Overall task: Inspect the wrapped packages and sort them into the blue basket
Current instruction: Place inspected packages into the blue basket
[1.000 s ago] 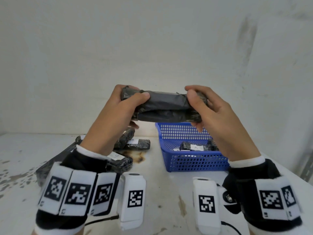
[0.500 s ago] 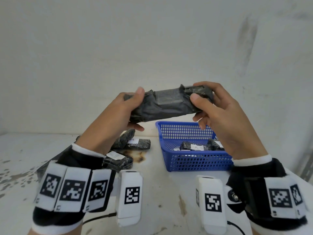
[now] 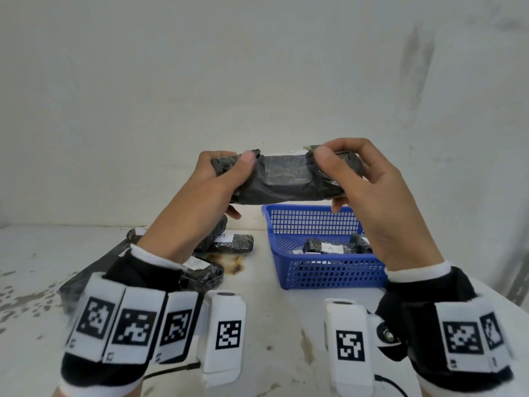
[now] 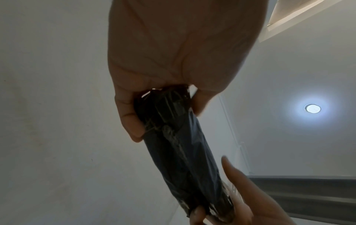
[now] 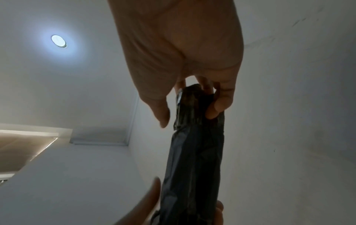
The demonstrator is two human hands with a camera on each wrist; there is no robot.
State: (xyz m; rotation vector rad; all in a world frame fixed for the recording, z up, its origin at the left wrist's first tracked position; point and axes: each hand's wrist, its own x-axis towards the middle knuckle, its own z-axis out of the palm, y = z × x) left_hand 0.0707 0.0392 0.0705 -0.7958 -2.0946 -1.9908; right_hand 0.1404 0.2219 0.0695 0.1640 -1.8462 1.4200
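Turning in both hands, the wrapped package (image 3: 286,179) now shows a white label edge on top; left hand (image 3: 211,190) and right hand (image 3: 369,193) grip its ends above the blue basket (image 3: 329,275), inspection nearly done.

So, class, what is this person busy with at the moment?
The left hand and right hand grip opposite ends of a black wrapped package, held level above the table. The blue basket already holds labelled packages; more packages lie on the table.
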